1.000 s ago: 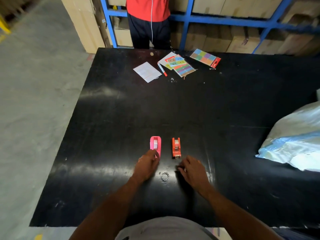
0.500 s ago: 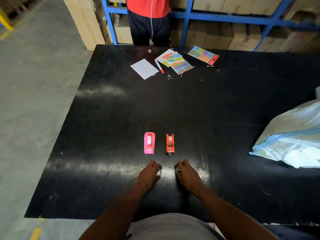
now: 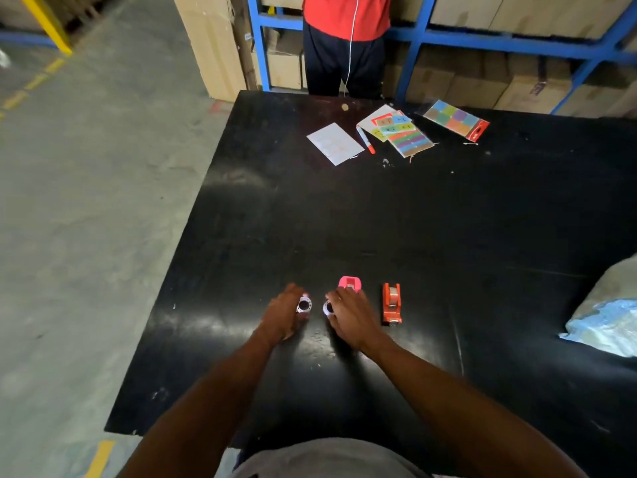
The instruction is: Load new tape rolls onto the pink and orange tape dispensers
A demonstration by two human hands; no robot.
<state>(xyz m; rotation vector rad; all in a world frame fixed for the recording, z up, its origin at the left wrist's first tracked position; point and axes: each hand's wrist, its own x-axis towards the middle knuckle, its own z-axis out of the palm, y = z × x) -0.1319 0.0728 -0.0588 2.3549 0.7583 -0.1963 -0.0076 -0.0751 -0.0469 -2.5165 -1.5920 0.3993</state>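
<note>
On the black table [image 3: 413, 219] stand a pink tape dispenser [image 3: 350, 283] and, to its right, an orange tape dispenser [image 3: 391, 302] with a clear roll seated in it. My left hand [image 3: 284, 313] grips a small white tape roll [image 3: 304, 306] by its side, the core facing me. My right hand [image 3: 351, 313] holds a second tape roll [image 3: 327, 308] just in front of the pink dispenser and covers the dispenser's near end.
At the far edge lie a white card [image 3: 335, 143], a pen [image 3: 365, 140] and colourful sticker sheets [image 3: 400, 130] [image 3: 455, 119]. A person in a red top [image 3: 346, 15] stands behind the table. A crumpled plastic bag [image 3: 610, 312] lies at the right edge.
Both hands picked up tape rolls from the table in front of the dispensers and lifted them. The camera view shifted, so the dispensers now appear further right.
</note>
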